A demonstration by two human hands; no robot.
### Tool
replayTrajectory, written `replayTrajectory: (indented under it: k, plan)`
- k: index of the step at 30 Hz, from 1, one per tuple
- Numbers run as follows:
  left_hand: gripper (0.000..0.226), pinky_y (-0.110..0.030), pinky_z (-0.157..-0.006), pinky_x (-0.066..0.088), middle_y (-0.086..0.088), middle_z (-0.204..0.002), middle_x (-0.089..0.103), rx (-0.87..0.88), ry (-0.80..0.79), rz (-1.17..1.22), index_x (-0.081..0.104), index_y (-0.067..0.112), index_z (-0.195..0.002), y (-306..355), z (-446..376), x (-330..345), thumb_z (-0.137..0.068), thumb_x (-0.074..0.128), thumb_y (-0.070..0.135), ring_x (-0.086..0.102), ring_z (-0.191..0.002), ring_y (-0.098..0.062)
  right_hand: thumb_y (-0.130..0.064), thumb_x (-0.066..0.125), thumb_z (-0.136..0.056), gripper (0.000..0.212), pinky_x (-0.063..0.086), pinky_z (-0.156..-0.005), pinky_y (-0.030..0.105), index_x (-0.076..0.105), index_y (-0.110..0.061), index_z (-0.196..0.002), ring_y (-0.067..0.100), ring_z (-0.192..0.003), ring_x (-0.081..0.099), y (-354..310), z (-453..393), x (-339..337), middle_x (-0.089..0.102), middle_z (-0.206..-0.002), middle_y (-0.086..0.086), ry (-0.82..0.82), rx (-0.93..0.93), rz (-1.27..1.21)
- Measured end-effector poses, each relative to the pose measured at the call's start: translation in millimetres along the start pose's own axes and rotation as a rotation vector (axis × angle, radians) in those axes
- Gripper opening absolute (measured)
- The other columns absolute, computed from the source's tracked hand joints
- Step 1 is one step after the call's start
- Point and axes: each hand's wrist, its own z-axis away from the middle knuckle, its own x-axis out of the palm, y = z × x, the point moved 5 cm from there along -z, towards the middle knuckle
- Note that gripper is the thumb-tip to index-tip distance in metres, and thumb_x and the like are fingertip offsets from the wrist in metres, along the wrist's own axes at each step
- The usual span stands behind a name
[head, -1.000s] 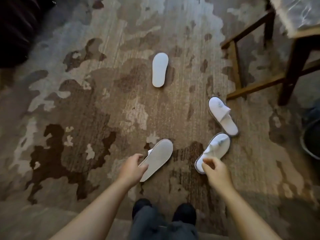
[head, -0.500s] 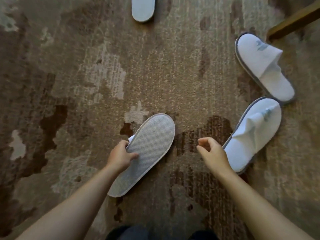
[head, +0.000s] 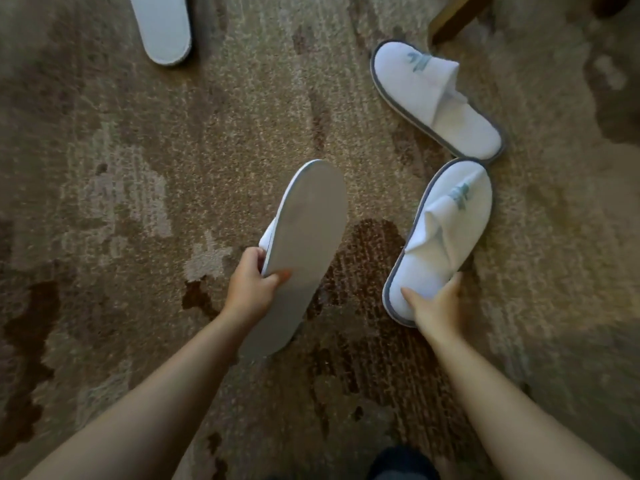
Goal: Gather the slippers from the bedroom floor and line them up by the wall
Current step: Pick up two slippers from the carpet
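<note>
left hand (head: 250, 288): closed on upturned slipper (head: 301, 251), sole up, held off carpet (head: 104, 202)
right hand (head: 435, 306): clamped on heel of upright slipper (head: 446, 233), resting on carpet
other slippers: one (head: 433, 98) beside it, one (head: 162, 26) far left

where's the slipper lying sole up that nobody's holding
In the head view, the white sole-up slipper lies at the top left on the patterned brown carpet, apart from the other three slippers.

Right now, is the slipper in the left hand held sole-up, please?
Yes, the left hand grips the slipper with its flat grey sole facing the camera.
</note>
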Motion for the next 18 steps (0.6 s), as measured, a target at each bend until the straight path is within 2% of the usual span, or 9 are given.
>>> replayTrajectory:
  k: [4, 7, 11, 14, 16, 18]
  plan:
    - [0.025, -0.035, -0.070, 0.042, 0.005, -0.077, 0.053, 0.023, -0.043, -0.016, 0.042, 0.024, -0.072, 1, 4, 17, -0.075, 0.066, 0.016, 0.052, -0.079, -0.020, -0.017, 0.079, -0.063, 0.100, 0.023, -0.111, 0.044, 0.015, -0.002, -0.139, 0.036, -0.135, 0.026, 9, -1, 6, 0.028, -0.146, 0.023, 0.089, -0.019, -0.009]
    - [0.026, -0.041, -0.072, 0.044, -0.001, -0.080, 0.055, 0.028, -0.055, -0.033, 0.042, 0.024, -0.071, 1, 9, 18, -0.075, 0.067, 0.016, 0.053, -0.080, -0.022, -0.016, 0.081, -0.059, 0.102, 0.024, -0.111, 0.049, 0.018, 0.001, -0.138, 0.037, -0.134, 0.028, 13, -5, 8, 0.030, -0.145, 0.025, 0.065, 0.043, -0.095]
    - [0.022, -0.047, -0.078, 0.047, -0.011, -0.089, 0.057, 0.044, -0.041, -0.050, 0.046, 0.014, -0.080, 3, 10, 11, -0.075, 0.067, 0.014, 0.055, -0.086, -0.029, -0.018, 0.084, -0.055, 0.086, 0.035, -0.105, 0.049, 0.037, 0.004, -0.125, 0.038, -0.124, 0.041, 16, -6, 11, 0.044, -0.133, 0.025, 0.034, 0.135, -0.156]
    - [0.022, -0.046, -0.077, 0.047, -0.007, -0.088, 0.056, 0.054, -0.030, -0.042, 0.046, 0.009, -0.086, 2, 10, 8, -0.076, 0.065, 0.014, 0.055, -0.086, -0.028, -0.016, 0.083, -0.055, 0.076, 0.039, -0.101, 0.048, 0.043, 0.005, -0.116, 0.038, -0.118, 0.045, 13, -7, 10, 0.049, -0.126, 0.025, 0.054, 0.132, -0.186]
    - [0.021, -0.044, -0.075, 0.047, -0.004, -0.085, 0.055, 0.064, -0.027, -0.022, 0.046, 0.011, -0.085, 5, 11, 5, -0.077, 0.064, 0.013, 0.055, -0.085, -0.026, -0.012, 0.080, -0.059, 0.066, 0.042, -0.094, 0.041, 0.043, 0.004, -0.111, 0.036, -0.114, 0.049, 7, -6, 9, 0.051, -0.123, 0.024, 0.054, 0.096, -0.236]
    - [0.020, -0.038, -0.069, 0.048, -0.001, -0.082, 0.054, 0.069, -0.010, 0.024, 0.045, 0.014, -0.083, 12, 14, 0, -0.077, 0.064, 0.011, 0.054, -0.081, -0.022, -0.008, 0.074, -0.067, 0.053, 0.041, -0.080, 0.034, 0.043, 0.000, -0.108, 0.033, -0.106, 0.053, -7, 0, 7, 0.053, -0.117, 0.022, 0.004, 0.042, -0.277]
